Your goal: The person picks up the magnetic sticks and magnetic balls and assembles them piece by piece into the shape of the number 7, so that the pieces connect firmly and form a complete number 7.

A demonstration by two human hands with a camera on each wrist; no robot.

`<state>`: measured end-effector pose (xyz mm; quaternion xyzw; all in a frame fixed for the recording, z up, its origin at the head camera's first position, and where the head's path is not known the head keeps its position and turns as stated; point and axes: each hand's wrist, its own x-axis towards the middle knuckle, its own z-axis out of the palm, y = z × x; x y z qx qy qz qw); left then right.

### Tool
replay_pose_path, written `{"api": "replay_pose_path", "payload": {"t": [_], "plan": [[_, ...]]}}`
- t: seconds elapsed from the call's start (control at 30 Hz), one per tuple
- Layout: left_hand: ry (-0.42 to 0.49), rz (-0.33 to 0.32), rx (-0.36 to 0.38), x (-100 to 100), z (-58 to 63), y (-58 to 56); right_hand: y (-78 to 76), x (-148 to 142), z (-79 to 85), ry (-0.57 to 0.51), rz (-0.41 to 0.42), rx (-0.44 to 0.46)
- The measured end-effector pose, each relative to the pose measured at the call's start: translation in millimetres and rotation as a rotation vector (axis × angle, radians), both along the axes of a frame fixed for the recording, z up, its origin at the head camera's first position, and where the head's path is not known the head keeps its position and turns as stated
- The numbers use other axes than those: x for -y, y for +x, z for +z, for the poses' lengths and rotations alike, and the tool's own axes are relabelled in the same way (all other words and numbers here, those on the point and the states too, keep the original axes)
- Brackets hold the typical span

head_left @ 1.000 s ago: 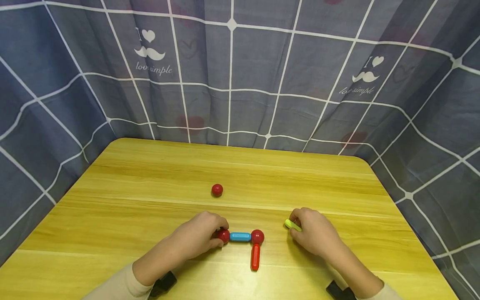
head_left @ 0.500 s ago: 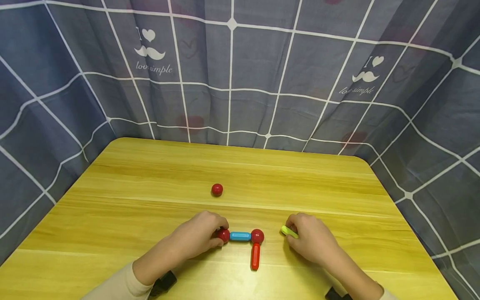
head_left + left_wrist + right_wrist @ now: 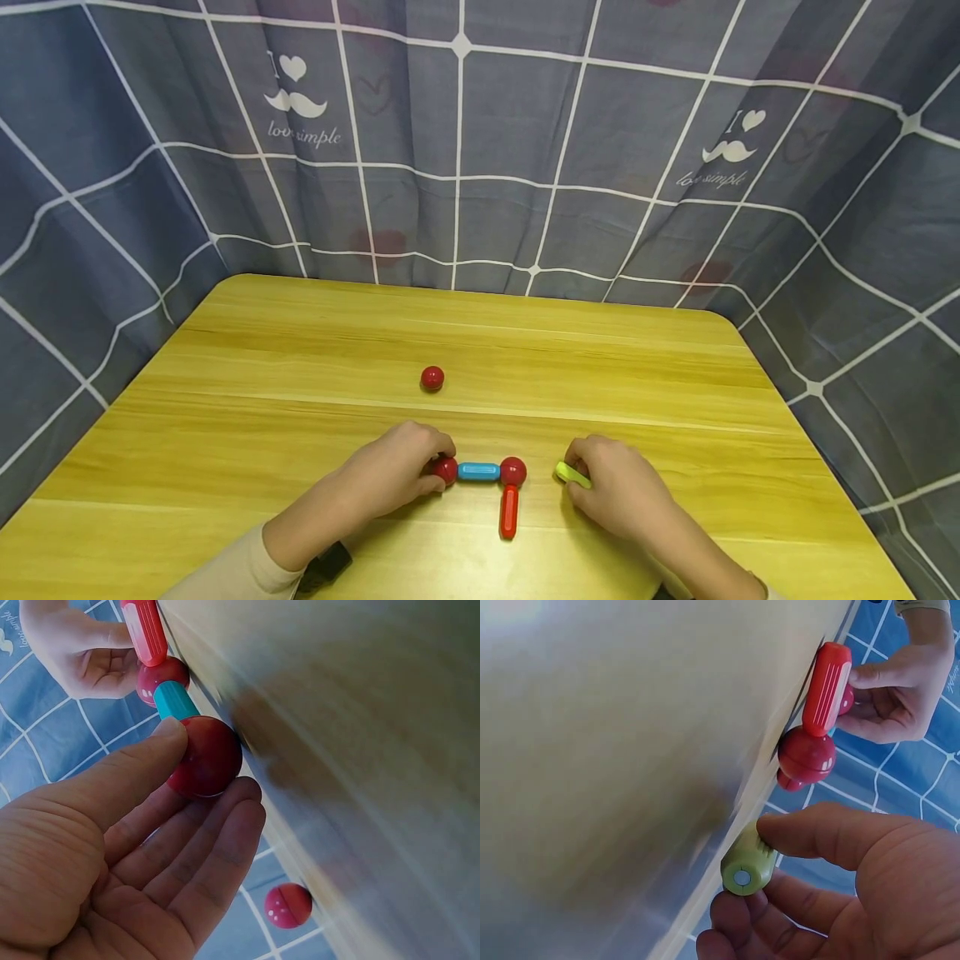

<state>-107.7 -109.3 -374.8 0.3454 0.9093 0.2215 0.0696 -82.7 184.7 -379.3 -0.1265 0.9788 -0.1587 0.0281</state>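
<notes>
My left hand (image 3: 397, 467) pinches a red ball (image 3: 211, 756) between thumb and fingers. A blue rod (image 3: 478, 472) joins that ball to a second red ball (image 3: 513, 472). From the second ball a red rod (image 3: 508, 512) extends toward the near side of the table. To the right, my right hand (image 3: 618, 483) pinches a yellow-green rod (image 3: 572, 475), its left end pointing at the second ball with a gap between. The right wrist view shows a round silvery disc set in this rod's end (image 3: 742, 877).
A loose red ball (image 3: 432, 378) lies farther back on the wooden table (image 3: 300, 350). Behind and at both sides of the table hangs a grey-blue curtain (image 3: 495, 217) with white grid lines.
My right hand has moved left and nearer to me, bringing the yellow-green rod closer to the second red ball. My left hand and the joined pieces have stayed in place.
</notes>
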Motion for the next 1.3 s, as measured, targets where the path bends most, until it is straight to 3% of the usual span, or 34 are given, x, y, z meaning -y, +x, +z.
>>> {"api": "replay_pose_path", "payload": {"t": [0.63, 1.3], "plan": [[-0.002, -0.004, -0.005, -0.2, 0.4, -0.5, 11.3, 5.3, -0.1, 0.02, 0.066, -0.036], [-0.004, -0.03, -0.022, -0.2, 0.2, -0.8, 16.2, 9.6, -1.5, -0.024, 0.136, 0.033]]}}
